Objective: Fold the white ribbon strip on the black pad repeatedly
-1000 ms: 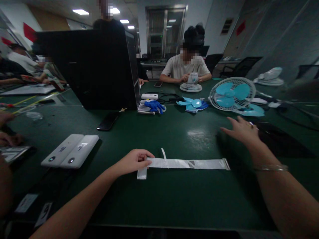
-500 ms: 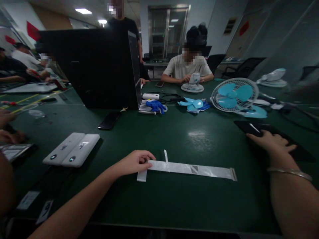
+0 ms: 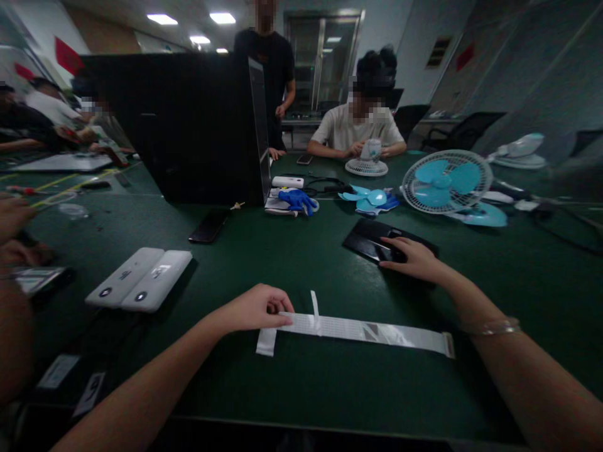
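In the head view, the left hand (image 3: 258,307) pinches the left end of the white strip (image 3: 336,327) nearly closed, on the table (image 3: 301,383). The right hand (image 3: 414,259), fingers half spread, touches the black panel (image 3: 365,238) beyond the strip; I cannot tell whether it grips. The step seems to be steadying the strip while handling the panel; the next move calls for a sure hold on both.

I'm pinching a long, flat white strip (image 3: 339,328) that's lying at the lower middle, and I'm touching a shiny, flat black thing (image 3: 365,242) right of centre.

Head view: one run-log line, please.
left hand: holding white flat ribbon cable | right hand: touching glossy black rectangular panel | beyond panel: light-blue plastic fan blades
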A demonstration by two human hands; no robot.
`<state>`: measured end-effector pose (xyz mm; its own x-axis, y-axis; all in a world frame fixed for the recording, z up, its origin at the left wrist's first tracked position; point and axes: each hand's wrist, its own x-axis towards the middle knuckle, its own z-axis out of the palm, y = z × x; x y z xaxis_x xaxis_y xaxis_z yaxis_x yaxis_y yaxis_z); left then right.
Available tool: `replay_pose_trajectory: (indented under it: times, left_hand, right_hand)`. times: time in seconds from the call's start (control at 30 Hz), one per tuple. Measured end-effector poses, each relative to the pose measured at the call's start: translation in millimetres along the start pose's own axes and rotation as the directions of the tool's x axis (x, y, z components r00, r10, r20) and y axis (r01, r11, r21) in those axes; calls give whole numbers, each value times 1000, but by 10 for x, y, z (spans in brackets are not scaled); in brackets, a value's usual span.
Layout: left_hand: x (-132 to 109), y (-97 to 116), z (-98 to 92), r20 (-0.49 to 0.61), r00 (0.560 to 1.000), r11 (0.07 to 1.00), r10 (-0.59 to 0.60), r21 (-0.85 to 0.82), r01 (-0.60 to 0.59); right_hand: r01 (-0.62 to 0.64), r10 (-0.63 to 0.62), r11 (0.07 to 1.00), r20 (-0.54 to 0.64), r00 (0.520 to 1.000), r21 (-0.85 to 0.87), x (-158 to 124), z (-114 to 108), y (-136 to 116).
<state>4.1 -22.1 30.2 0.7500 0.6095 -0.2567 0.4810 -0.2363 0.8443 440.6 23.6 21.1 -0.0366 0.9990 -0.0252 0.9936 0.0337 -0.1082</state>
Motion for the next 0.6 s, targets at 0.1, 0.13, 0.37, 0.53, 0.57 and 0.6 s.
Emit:
replay_pose_trajectory:
  times: [0.1,0.13,0.37,0.53,0.57,0.6]
  left_hand:
    - [-3,2,-3,9,1000,1000,11,-17,-11]
    - [-3,-1,-3,16,1000,1000,17,-18,-17]
    - [-6,-32,-4,65,997,999,31,-31,-29]
    - [-9,-25,-9,88,996,999,24,-49,-19]
    - [-12,-15,-10,90,996,999,18,-44,-14]
    - [-14,-4,-11,91,996,999,13,-36,-10]
  right_hand:
    - [231,-231,972,1,973,45,-85,16,-443]
    - [286,-287,956,6,958,61,-123,14,-583]
    - [525,-537,836,38,843,159,-370,9,-1217]
    - [620,-637,760,36,770,196,-535,6,-1440]
    - [634,-651,748,34,758,198,-565,2,-1480]
    - [645,-663,738,31,748,199,-591,-3,-1516]
